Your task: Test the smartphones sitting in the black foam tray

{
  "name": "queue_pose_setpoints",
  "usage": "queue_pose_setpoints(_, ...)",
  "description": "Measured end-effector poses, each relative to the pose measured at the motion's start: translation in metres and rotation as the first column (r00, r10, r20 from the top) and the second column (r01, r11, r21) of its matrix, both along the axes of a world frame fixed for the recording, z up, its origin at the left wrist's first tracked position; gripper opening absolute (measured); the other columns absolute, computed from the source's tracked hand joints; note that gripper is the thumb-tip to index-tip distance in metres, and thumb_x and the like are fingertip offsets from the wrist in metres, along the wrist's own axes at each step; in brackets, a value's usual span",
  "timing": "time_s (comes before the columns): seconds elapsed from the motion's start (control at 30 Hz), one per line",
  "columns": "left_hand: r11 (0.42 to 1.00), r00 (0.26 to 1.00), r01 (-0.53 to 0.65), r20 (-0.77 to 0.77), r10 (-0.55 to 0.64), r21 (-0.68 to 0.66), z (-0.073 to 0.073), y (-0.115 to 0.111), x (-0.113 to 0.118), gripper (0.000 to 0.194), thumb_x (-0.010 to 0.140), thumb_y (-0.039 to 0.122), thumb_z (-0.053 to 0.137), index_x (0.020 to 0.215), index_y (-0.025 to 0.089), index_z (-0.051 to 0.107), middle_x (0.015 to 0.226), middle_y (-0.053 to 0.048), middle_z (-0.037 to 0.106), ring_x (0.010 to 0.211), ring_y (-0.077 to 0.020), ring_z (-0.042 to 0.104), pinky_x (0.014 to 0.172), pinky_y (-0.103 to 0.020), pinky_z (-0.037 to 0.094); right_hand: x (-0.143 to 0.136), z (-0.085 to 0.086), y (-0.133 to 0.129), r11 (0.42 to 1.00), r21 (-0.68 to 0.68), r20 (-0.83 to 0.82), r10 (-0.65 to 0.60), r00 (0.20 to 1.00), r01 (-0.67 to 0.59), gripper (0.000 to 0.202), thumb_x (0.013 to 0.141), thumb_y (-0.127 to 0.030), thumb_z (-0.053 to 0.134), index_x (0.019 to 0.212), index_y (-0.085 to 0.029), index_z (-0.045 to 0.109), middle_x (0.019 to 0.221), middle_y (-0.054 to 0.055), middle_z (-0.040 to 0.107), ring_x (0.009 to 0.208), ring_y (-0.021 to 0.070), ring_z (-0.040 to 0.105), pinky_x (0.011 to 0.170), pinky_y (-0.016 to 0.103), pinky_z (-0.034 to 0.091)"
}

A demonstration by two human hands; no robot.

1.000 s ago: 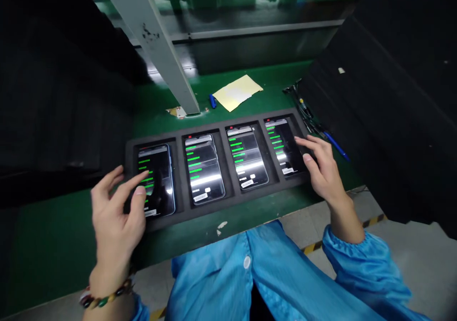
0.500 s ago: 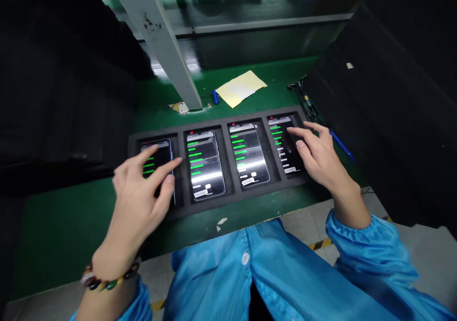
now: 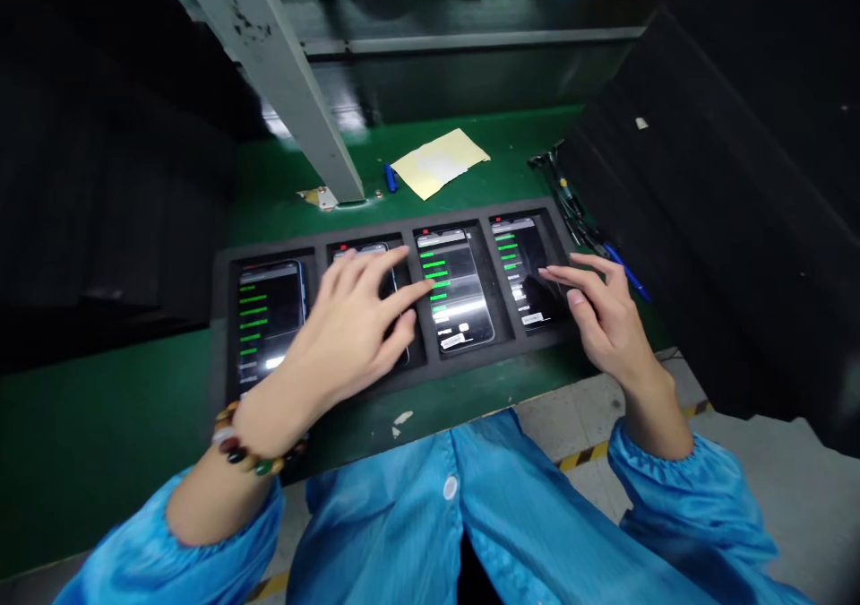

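Note:
A dark foam tray (image 3: 322,239) holds a row of smartphones, each in its own slot, their lit screens showing lines of green text. My left hand (image 3: 356,318) is open, fingers spread above the second smartphone (image 3: 366,249), which it mostly covers. Its index fingertip reaches the left edge of the third smartphone (image 3: 463,296). The leftmost smartphone (image 3: 269,318) is partly hidden behind my left wrist. Over the rightmost smartphone (image 3: 520,273), my right hand (image 3: 601,309) is open, fingertips at the right side of the screen; whether they touch it I cannot tell.
Behind the tray, a yellow paper (image 3: 440,164) and a blue pen cap (image 3: 391,177) lie on the green bench (image 3: 269,220). A grey post (image 3: 288,76) rises there. Black cables (image 3: 568,197) and a blue pen (image 3: 628,273) lie at right, beside a dark panel (image 3: 726,184).
My left hand has moved right, from the leftmost smartphone to over the second one. My right hand has slid slightly down along the rightmost smartphone. The view has shifted a little.

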State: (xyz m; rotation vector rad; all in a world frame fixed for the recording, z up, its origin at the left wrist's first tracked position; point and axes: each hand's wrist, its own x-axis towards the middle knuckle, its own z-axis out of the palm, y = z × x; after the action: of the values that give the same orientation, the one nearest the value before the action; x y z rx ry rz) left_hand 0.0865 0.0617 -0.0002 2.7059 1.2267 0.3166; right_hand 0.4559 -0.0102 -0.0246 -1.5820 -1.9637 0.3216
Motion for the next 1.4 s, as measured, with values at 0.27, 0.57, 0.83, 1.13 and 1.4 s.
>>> queue_pose_setpoints(0.27, 0.999, 0.998, -0.035, -0.048, 0.035, -0.002, -0.005, 0.027, 0.038, 0.048, 0.110, 0.035, 0.044, 0.149, 0.027, 0.071, 0.169, -0.015, 0.049, 0.155, -0.0404, 0.046, 0.136, -0.070, 0.026, -0.001, -0.005, -0.014, 1.000, -0.008, -0.035, 0.025, 0.999, -0.025, 0.041, 0.113, -0.028, 0.049, 0.150, -0.035, 0.068, 0.142, 0.006, 0.074, 0.148, 0.0332, 0.055, 0.123, 0.062, 0.049)
queue_pose_setpoints(0.57, 0.998, 0.998, -0.062, -0.033, 0.062, -0.020, 0.001, 0.033, 0.041, 0.049, 0.112, 0.037, 0.041, 0.151, 0.026, 0.068, 0.173, -0.015, 0.043, 0.157, -0.0386, 0.042, 0.137, -0.067, 0.024, -0.004, -0.008, -0.019, 1.000, 0.009, -0.037, 0.021, 0.999, -0.020, 0.041, 0.112, -0.026, 0.050, 0.148, -0.032, 0.070, 0.142, 0.008, 0.073, 0.148, 0.0342, 0.055, 0.122, 0.062, 0.050)
queue_pose_setpoints(0.83, 0.976, 0.975, -0.218, 0.042, 0.219, -0.022, 0.012, 0.009, -0.025, 0.043, 0.109, 0.041, 0.047, 0.134, 0.027, 0.080, 0.165, -0.012, 0.053, 0.151, -0.0410, 0.047, 0.129, -0.069, 0.036, -0.003, -0.009, -0.020, 1.000, 0.007, -0.039, -0.001, 0.999, 0.002, 0.042, 0.112, -0.028, 0.051, 0.148, -0.034, 0.070, 0.142, 0.007, 0.073, 0.148, 0.0350, 0.055, 0.123, 0.063, 0.049)
queue_pose_setpoints(1.13, 0.963, 0.964, -0.264, 0.019, 0.266, -0.055, -0.011, 0.022, -0.030, 0.053, 0.110, 0.045, 0.040, 0.151, 0.029, 0.069, 0.169, -0.013, 0.048, 0.154, -0.0441, 0.043, 0.132, -0.073, 0.029, -0.005, -0.010, -0.019, 1.000, 0.002, -0.031, 0.025, 0.999, -0.025, 0.041, 0.112, -0.029, 0.049, 0.147, -0.031, 0.071, 0.141, 0.009, 0.074, 0.147, 0.0367, 0.056, 0.120, 0.067, 0.049)
queue_pose_setpoints(1.4, 0.932, 0.928, -0.361, 0.090, 0.362, -0.026, 0.007, 0.006, -0.056, 0.049, 0.111, 0.045, 0.042, 0.153, 0.033, 0.065, 0.172, -0.007, 0.046, 0.156, -0.0417, 0.044, 0.135, -0.072, 0.025, -0.011, -0.010, -0.019, 1.000, 0.024, 0.006, 0.012, 1.000, -0.013, 0.041, 0.112, -0.029, 0.048, 0.146, -0.031, 0.071, 0.136, 0.009, 0.076, 0.146, 0.0383, 0.056, 0.118, 0.067, 0.047)
